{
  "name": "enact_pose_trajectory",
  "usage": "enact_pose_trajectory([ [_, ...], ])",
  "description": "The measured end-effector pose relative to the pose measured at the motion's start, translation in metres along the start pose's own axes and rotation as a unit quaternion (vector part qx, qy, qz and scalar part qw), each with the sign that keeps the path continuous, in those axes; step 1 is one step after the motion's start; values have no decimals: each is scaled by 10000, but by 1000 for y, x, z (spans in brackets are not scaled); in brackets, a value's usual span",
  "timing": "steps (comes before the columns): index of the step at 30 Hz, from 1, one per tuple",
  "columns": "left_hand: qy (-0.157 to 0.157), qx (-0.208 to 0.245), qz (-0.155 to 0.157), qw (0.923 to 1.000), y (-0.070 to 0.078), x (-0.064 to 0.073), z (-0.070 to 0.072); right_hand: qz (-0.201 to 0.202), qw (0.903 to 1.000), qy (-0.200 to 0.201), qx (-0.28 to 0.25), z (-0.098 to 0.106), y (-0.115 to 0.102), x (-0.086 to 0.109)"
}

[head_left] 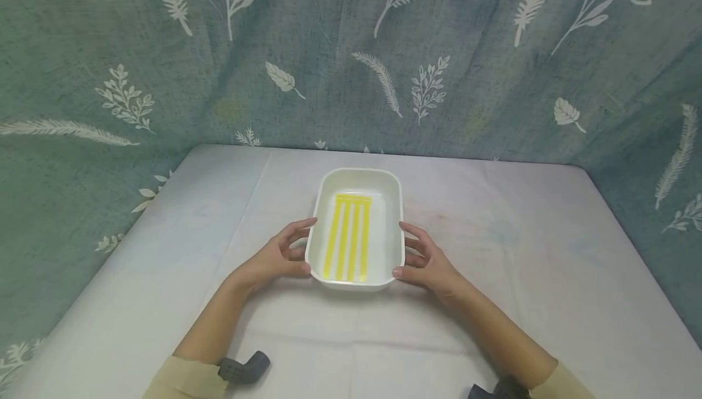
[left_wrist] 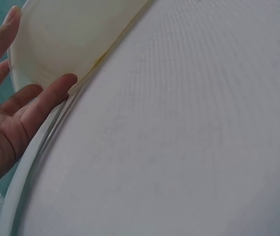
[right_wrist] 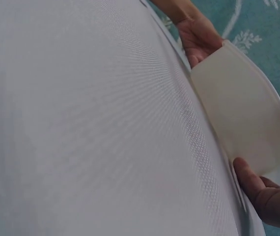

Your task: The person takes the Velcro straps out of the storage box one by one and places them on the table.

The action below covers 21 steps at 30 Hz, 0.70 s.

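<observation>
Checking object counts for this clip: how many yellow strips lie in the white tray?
4. The yellow strips lie side by side, running lengthwise along the floor of the white tray, joined by a bar at the far end. None appears hidden.

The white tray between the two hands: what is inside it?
Inside the white tray lies a yellow insert of parallel strips, flat on the bottom. Around it the bottom looks bare. The left hand and right hand touch only the outer sides. What lies beneath the insert is covered.
</observation>
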<state>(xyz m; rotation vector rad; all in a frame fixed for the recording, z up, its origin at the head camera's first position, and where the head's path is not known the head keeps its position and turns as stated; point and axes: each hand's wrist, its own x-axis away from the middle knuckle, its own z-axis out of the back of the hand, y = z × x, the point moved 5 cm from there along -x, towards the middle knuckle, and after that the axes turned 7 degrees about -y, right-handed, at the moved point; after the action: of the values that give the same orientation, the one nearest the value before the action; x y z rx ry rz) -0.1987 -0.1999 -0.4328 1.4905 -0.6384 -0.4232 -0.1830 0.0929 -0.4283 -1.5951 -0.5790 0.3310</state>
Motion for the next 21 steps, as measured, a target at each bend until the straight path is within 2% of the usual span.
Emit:
enact_pose_trajectory([
  [13, 118, -17, 88, 9999, 2, -9, -10, -50, 9998, 204, -72, 11, 2, 9],
  [21, -1, -214, 32, 9998, 1, -16, -26, -76, 9998, 195, -17, 25, 7, 21],
])
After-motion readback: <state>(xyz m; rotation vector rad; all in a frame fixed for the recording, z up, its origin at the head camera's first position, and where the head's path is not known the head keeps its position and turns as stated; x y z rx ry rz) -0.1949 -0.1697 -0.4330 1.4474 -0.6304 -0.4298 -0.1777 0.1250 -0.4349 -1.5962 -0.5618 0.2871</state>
